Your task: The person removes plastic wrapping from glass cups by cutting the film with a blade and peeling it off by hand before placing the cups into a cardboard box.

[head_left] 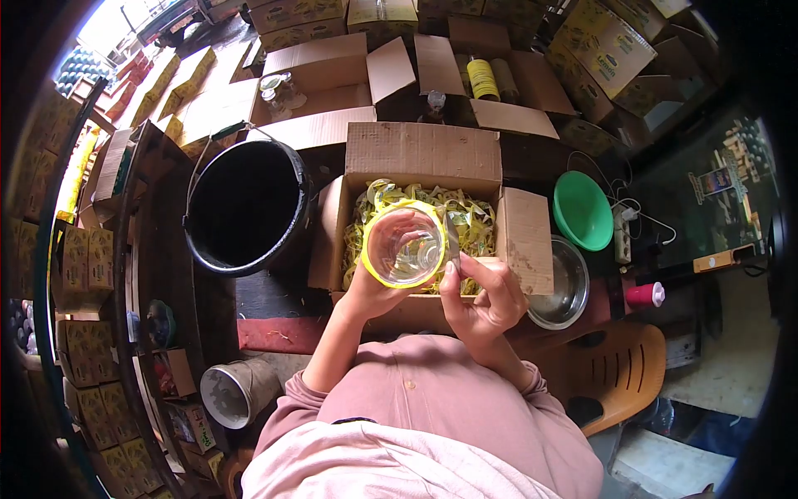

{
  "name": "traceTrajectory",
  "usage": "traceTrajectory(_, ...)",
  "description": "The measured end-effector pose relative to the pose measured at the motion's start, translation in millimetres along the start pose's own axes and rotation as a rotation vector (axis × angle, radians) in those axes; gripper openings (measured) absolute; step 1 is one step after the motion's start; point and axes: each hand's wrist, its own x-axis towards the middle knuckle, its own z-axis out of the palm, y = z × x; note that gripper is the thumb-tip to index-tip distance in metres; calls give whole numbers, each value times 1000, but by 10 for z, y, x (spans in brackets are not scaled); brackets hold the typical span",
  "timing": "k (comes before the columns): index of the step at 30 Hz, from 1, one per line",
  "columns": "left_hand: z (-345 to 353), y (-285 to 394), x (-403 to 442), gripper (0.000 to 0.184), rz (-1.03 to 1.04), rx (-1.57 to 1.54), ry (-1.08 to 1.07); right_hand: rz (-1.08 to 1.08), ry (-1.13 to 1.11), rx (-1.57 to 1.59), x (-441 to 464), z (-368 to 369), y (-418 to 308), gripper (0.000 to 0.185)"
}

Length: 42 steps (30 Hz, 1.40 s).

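My left hand point(374, 287) is wrapped round a clear jar point(405, 249) with a yellow band about its rim; the jar's round opening faces the camera. At the right side of the jar, my right hand point(489, 299) pinches a thin metal blade point(453, 237), which lies against the yellow band. Both hands are over an open cardboard box point(424, 154). Inside the box is a heap of yellow-green printed wrappers point(474, 218), partly hidden by the jar and the hands.
A black bucket point(248, 208) stands left of the box. To the right are a green bowl point(583, 210), a clear basin point(561, 287) and a pink spool point(640, 295). Open cartons point(320, 54) stand behind. An orange chair point(619, 366) is at lower right, a grey bucket point(229, 395) at lower left.
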Motion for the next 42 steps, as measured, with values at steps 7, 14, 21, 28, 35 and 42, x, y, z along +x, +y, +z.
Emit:
traceTrajectory(7,-42,34,-37,83,65,197,-15,39,-20,52,-17,27,18,26)
traceTrajectory(14,-88,-44,-124,85,110,282,-42,64,-5,60,-25,0,13,26)
traceTrajectory(21,-64,-50,-147,84,125,321,-56,50,-17,46,-47,5,-5,25)
traceTrajectory(28,-43,-38,-154,83,90,238,-53,114,17,97,-37,-20,8,21)
traceTrajectory(35,-29,-28,-136,81,90,274,-25,63,4,76,-47,0,-47,23)
traceTrajectory(42,-24,-67,-149,83,81,288,-6,58,19,33,-44,20,-62,23)
